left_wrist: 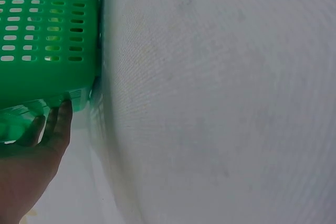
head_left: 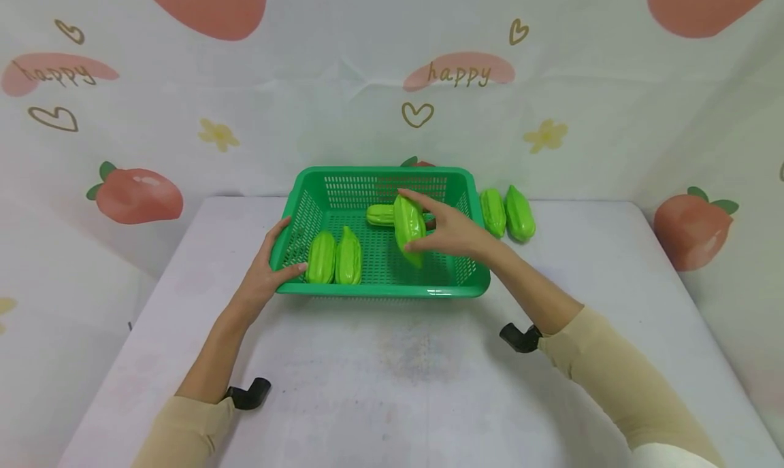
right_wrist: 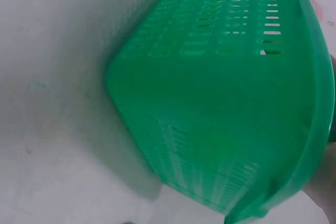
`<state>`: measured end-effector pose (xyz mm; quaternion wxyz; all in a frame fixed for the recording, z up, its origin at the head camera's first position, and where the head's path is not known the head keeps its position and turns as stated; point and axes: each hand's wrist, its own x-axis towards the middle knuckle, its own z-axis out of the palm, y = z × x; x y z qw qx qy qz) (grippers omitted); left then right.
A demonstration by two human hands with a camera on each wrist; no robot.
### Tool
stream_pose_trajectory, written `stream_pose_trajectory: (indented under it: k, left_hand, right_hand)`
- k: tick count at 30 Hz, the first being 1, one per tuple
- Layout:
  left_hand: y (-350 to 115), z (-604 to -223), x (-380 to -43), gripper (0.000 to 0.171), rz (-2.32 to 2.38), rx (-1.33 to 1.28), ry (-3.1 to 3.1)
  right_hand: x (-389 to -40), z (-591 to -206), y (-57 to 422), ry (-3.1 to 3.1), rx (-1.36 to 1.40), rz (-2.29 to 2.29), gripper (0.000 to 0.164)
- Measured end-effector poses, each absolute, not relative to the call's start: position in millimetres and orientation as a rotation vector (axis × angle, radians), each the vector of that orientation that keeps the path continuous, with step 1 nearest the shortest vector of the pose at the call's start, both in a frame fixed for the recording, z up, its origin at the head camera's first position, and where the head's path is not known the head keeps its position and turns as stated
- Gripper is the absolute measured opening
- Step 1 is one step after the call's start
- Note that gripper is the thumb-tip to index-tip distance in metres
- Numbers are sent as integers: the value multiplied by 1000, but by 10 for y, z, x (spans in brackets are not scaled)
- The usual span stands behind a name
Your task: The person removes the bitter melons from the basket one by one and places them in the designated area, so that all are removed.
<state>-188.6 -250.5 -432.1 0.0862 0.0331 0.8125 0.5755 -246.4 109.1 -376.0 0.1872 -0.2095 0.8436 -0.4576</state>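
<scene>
A green plastic basket point(head_left: 380, 290) with slotted walls stands on the table. My left hand point(head_left: 260, 277) grips its left end, thumb over the rim and fingers along the outside; the left wrist view shows the fingers point(left_wrist: 64, 121) against the basket wall. Above the basket's inside, my right hand point(head_left: 450, 231) holds a glossy green ridged bitter melon point(head_left: 409, 226) upright between thumb and fingers. Behind it another bitter melon point(head_left: 381, 215) lies crosswise, partly hidden. Two more, one blunt point(head_left: 321, 258) and one pointed point(head_left: 349, 257), lie side by side at the basket's front left.
Two bitter melons, one point(head_left: 493, 213) next to the other point(head_left: 520, 214), lie on the table just right of the basket. The white table point(head_left: 404, 366) ends at a patterned cloth backdrop point(head_left: 343, 67) close behind the basket. A black wrist mount sits on each forearm.
</scene>
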Motion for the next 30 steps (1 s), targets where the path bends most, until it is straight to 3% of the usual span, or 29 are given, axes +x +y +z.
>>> stream_pose_trajectory:
  k: [30]
  left_hand:
    - [-2500, -4312, -1883, 91, 1720, 86, 2411]
  right_hand:
    - [-2468, -3572, 1638, 2447, -461, -1366, 85]
